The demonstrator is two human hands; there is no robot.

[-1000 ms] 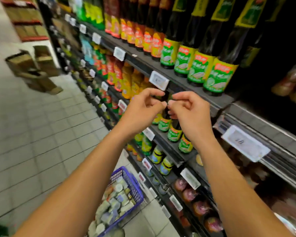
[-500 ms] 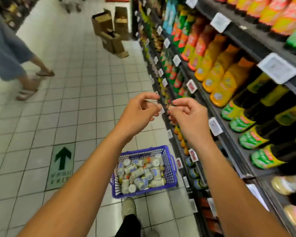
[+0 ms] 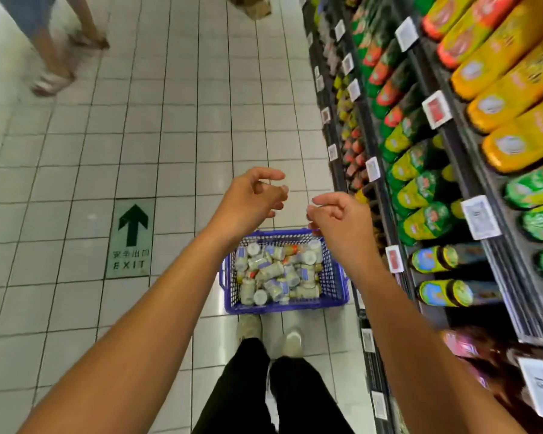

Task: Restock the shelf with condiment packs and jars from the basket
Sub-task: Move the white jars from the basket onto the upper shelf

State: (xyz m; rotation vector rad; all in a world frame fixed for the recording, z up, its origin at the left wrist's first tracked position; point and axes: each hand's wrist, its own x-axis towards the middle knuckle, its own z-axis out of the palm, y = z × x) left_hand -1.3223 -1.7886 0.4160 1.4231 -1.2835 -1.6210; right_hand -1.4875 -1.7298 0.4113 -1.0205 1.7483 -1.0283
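Leftmost, a green EXIT arrow sign lies flat on the tiled floor, and a second person's legs stand at the floor's far left corner. The left hand hangs above the basket's far edge with fingers loosely curled and spread, holding nothing. The blue mesh basket stands on the floor just beside the base of the shelf, directly in front of the wearer's shoes. Small white-capped jars lie piled on their sides across its bottom. The right hand hangs above the basket's far right corner, fingers curled toward the palm, index tip close to the thumb, with no item visible in them. Yellow bottles, green-labelled bottles and a price tag occupy the shelf along the right edge.
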